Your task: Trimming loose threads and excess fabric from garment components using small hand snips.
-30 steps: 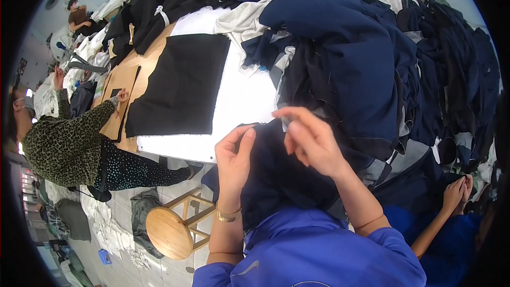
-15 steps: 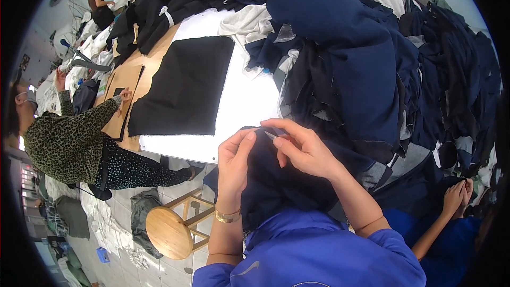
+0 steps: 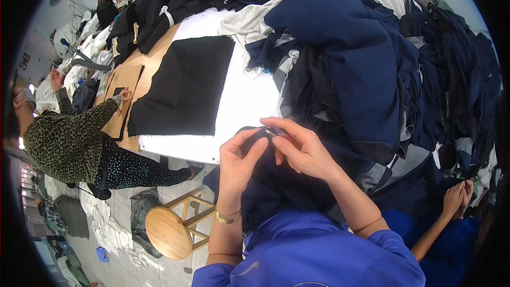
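Note:
Dark navy fabric point(image 3: 276, 180) hangs over my front and is drawn up between my two hands. My left hand point(image 3: 238, 157) is closed on its upper edge, thumb bent toward the index finger. My right hand point(image 3: 307, 151) pinches a small pale pointed tool point(image 3: 270, 133), its tip at the cloth beside my left fingers. Most of this tool is hidden by the fingers, so its kind is unclear. A flat black fabric panel point(image 3: 183, 85) lies on the white-topped table point(image 3: 247, 101) beyond my hands.
A large heap of navy fabric point(image 3: 345, 69) rises at the right. A round wooden stool point(image 3: 169, 232) stands at the lower left. One co-worker in a leopard-print top point(image 3: 64, 143) works at the table's left; another's hands point(image 3: 458, 196) are at the far right.
My left thumb has shifted slightly right and down. The pale tool's tip has turned and shows less between my fingers. The distant person at upper left has moved a little to the right.

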Demonstrator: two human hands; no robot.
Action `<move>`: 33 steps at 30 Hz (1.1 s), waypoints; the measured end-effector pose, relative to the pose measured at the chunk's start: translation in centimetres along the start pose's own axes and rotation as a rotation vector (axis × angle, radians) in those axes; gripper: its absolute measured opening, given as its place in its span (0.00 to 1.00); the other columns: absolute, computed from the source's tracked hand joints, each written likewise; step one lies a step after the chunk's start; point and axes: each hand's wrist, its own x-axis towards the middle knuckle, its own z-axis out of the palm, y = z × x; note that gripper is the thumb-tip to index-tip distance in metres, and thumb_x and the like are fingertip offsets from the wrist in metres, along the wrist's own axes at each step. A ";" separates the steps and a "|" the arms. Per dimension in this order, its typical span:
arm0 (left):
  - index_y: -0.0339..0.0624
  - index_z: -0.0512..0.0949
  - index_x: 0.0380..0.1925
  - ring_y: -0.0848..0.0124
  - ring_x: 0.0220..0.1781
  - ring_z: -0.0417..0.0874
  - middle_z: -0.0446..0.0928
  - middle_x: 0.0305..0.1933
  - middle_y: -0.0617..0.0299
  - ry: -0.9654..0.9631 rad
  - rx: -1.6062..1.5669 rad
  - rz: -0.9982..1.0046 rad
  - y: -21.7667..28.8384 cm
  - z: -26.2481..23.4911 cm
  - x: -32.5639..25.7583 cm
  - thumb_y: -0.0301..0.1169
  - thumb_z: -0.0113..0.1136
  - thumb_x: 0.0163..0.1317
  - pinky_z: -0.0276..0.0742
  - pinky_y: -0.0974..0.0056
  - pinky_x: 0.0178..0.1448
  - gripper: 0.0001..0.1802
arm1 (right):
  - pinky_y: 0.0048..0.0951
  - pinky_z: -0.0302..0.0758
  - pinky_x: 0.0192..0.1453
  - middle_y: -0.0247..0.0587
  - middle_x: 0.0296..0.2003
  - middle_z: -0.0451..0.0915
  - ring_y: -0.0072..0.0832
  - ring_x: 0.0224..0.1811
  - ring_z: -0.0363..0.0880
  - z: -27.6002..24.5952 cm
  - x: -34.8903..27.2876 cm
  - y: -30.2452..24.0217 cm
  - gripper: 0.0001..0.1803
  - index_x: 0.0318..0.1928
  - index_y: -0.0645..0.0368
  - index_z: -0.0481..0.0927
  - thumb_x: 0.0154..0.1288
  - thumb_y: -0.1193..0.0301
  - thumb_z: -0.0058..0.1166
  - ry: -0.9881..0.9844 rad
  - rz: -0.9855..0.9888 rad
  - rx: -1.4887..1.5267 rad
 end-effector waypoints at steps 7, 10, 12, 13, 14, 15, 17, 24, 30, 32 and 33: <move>0.32 0.79 0.41 0.77 0.41 0.78 0.80 0.39 0.61 0.025 0.035 0.018 0.0 0.0 0.0 0.21 0.59 0.60 0.72 0.72 0.49 0.09 | 0.16 0.67 0.26 0.29 0.19 0.72 0.12 0.19 0.69 -0.2 -0.2 -0.4 0.24 0.65 0.55 0.65 0.68 0.75 0.43 -0.052 0.032 0.027; 0.32 0.79 0.41 0.77 0.41 0.78 0.80 0.39 0.61 0.023 0.056 0.035 0.0 0.2 0.0 0.20 0.58 0.60 0.72 0.72 0.49 0.09 | 0.13 0.62 0.19 0.29 0.18 0.72 0.10 0.14 0.64 -0.5 -0.1 0.0 0.24 0.65 0.53 0.64 0.70 0.73 0.42 -0.088 0.085 0.154; 0.31 0.79 0.41 0.77 0.41 0.78 0.80 0.39 0.61 0.013 0.053 0.047 0.0 0.3 0.2 0.20 0.58 0.60 0.72 0.72 0.49 0.09 | 0.13 0.60 0.17 0.29 0.18 0.72 0.09 0.12 0.61 -0.4 0.0 0.3 0.23 0.66 0.52 0.64 0.70 0.73 0.41 -0.081 0.077 0.173; 0.31 0.79 0.41 0.77 0.41 0.78 0.80 0.39 0.61 0.013 0.053 0.047 -0.1 0.2 0.2 0.20 0.58 0.60 0.72 0.72 0.49 0.09 | 0.12 0.57 0.15 0.30 0.17 0.72 0.08 0.11 0.59 -0.4 0.1 0.5 0.23 0.66 0.52 0.63 0.71 0.72 0.41 -0.075 0.071 0.193; 0.32 0.79 0.41 0.77 0.41 0.78 0.80 0.38 0.61 0.012 0.053 0.043 -0.1 0.2 0.3 0.20 0.58 0.60 0.72 0.72 0.49 0.09 | 0.12 0.57 0.15 0.30 0.17 0.72 0.08 0.11 0.59 -0.3 0.1 0.6 0.23 0.66 0.52 0.63 0.71 0.72 0.41 -0.075 0.070 0.193; 0.32 0.79 0.41 0.77 0.41 0.78 0.80 0.38 0.61 0.010 0.054 0.040 0.0 0.1 0.4 0.20 0.58 0.60 0.72 0.72 0.49 0.09 | 0.12 0.57 0.15 0.29 0.17 0.72 0.08 0.11 0.59 -0.4 0.3 0.6 0.23 0.66 0.51 0.63 0.71 0.72 0.41 -0.071 0.075 0.199; 0.32 0.79 0.41 0.77 0.41 0.78 0.80 0.38 0.61 0.011 0.063 0.048 0.0 -0.1 0.5 0.20 0.58 0.60 0.72 0.73 0.49 0.09 | 0.12 0.57 0.15 0.29 0.17 0.72 0.08 0.11 0.59 -0.3 0.4 0.7 0.23 0.66 0.51 0.64 0.71 0.72 0.41 -0.076 0.080 0.205; 0.33 0.79 0.41 0.76 0.43 0.78 0.80 0.40 0.61 0.042 0.142 0.052 -0.3 0.0 0.0 0.22 0.60 0.59 0.72 0.72 0.50 0.10 | 0.17 0.68 0.32 0.28 0.23 0.71 0.13 0.25 0.68 0.5 0.1 0.4 0.22 0.63 0.56 0.67 0.69 0.74 0.45 0.016 -0.030 0.017; 0.33 0.79 0.42 0.76 0.43 0.78 0.80 0.39 0.61 -0.005 0.168 0.053 -0.9 -0.2 -0.1 0.24 0.60 0.60 0.71 0.72 0.50 0.10 | 0.13 0.50 0.19 0.25 0.19 0.63 0.09 0.15 0.53 0.0 -0.2 1.0 0.24 0.66 0.56 0.63 0.75 0.60 0.35 -0.051 0.119 0.345; 0.33 0.79 0.41 0.77 0.43 0.77 0.80 0.39 0.61 -0.015 0.160 0.067 -0.8 -0.1 0.1 0.25 0.60 0.60 0.71 0.72 0.49 0.10 | 0.13 0.49 0.16 0.26 0.19 0.64 0.10 0.12 0.51 -0.1 -0.1 1.1 0.24 0.66 0.55 0.63 0.75 0.60 0.35 -0.058 0.121 0.359; 0.32 0.79 0.42 0.77 0.43 0.77 0.80 0.39 0.60 -0.018 0.161 0.072 -0.8 -0.1 0.2 0.25 0.59 0.60 0.71 0.72 0.49 0.11 | 0.13 0.49 0.15 0.27 0.19 0.64 0.10 0.12 0.51 0.0 -0.1 1.0 0.24 0.66 0.54 0.63 0.75 0.60 0.35 -0.057 0.128 0.399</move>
